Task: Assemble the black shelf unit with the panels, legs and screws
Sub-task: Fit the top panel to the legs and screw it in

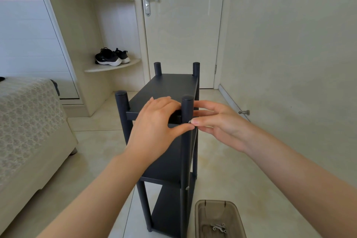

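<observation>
The black shelf unit (170, 87) stands upright on the floor with three panels between four round legs. My left hand (156, 121) grips the near edge of the top panel, thumb below it and against the near right leg (187, 106). My right hand (218, 121) reaches in from the right and pinches a small silver screw (189, 121) at that leg, level with the top panel. Another silver screw head (187, 188) shows lower on the same leg at the middle panel.
A brown translucent plastic tray (201, 216) with a few metal fittings (219, 227) sits on the floor at the unit's right foot. A bed (29, 121) lies to the left, a closed door (183, 25) behind, a wall (289, 63) and door stopper (244, 112) to the right.
</observation>
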